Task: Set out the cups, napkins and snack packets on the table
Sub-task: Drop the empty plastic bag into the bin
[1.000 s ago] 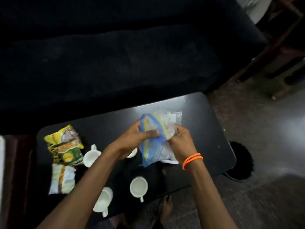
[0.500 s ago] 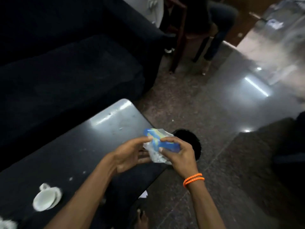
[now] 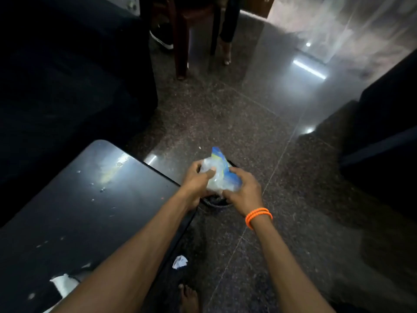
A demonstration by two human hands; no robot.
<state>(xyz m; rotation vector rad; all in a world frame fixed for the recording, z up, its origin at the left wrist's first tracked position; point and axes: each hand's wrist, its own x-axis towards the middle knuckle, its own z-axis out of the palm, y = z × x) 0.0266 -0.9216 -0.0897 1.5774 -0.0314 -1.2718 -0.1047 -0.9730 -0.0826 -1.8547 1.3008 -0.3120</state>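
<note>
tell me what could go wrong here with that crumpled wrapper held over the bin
1. The plastic wrapper, crumpled between the left hand and right hand, is light and partly springs up, so it might unfold and drift past the bin if let go from this height.
2. A scrap of paper already lies on the floor by a bare foot; it could be overlooked or stepped on.
3. The floor looks glossy, so possibly slippery barefoot.
</note>
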